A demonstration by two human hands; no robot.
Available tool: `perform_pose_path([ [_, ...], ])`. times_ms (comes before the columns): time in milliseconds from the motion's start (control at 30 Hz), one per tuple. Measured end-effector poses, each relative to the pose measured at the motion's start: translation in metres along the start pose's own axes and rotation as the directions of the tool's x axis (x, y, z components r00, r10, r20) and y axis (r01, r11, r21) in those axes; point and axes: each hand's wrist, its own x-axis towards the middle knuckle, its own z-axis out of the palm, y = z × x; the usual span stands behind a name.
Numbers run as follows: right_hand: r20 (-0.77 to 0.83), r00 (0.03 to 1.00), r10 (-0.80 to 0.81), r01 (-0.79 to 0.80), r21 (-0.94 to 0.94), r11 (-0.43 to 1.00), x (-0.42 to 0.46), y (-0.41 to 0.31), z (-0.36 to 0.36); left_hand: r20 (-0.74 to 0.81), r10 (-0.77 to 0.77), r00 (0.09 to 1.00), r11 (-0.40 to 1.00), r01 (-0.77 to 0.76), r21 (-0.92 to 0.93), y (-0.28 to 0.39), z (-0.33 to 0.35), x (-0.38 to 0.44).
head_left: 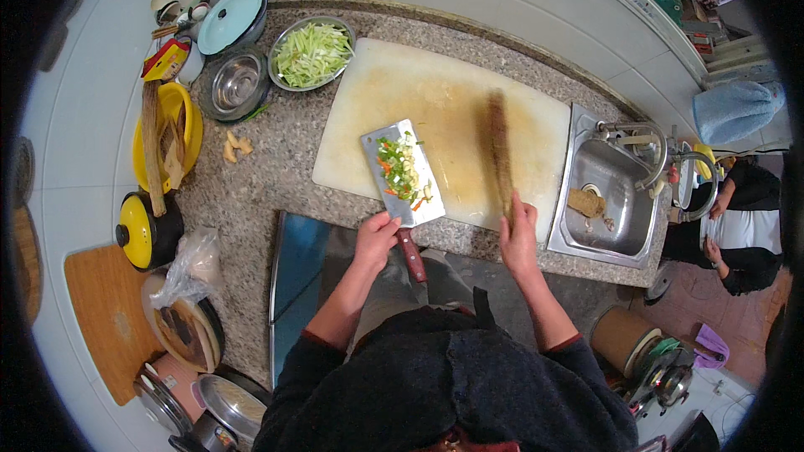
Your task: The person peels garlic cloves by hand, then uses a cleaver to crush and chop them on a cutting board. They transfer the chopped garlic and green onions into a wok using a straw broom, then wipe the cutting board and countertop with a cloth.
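Note:
My left hand (pixel 375 240) grips a cleaver (pixel 405 215) where its red-brown handle meets the blade. Lying flat, the blade carries a heap of chopped green, white and orange pieces (pixel 399 168). It reaches over the front edge of a stained white cutting board (pixel 389 85). In my right hand (pixel 520 235) is the lower end of a long, dark brown, stick-like thing (pixel 499 144), too blurred to name exactly. It stretches over the right part of the board. A few small scraps lie on the board's surface.
Shredded light-green vegetable fills a metal bowl (pixel 312 55) behind the board, beside a glass bowl (pixel 233 85). Ginger pieces (pixel 236 145) lie on the granite counter. A steel sink (pixel 619 213) holds a brown scrubber (pixel 586 202). Another person (pixel 735 226) is at the far right.

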Motion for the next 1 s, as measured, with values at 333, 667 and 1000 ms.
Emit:
perform_pose_path([
  [333, 0.231, 0.973, 0.025, -0.028, 0.008, 1.0, -0.026, -0.057, 0.059, -0.073, 0.059, 0.996, 0.997, -0.062, -0.041, -0.002, -0.018, -0.023],
  [667, -0.013, 0.982, -0.191, 0.184, -0.211, 0.96, 0.087, -0.016, 0.026, -0.089, 0.005, 0.996, 0.994, -0.015, -0.113, -0.013, -0.009, -0.017],
  [1000, 0.26, 0.942, -0.213, 0.229, -0.032, 0.973, 0.016, -0.066, 0.025, -0.059, 0.006, 0.998, 0.996, -0.011, -0.086, -0.002, -0.015, -0.021],
])
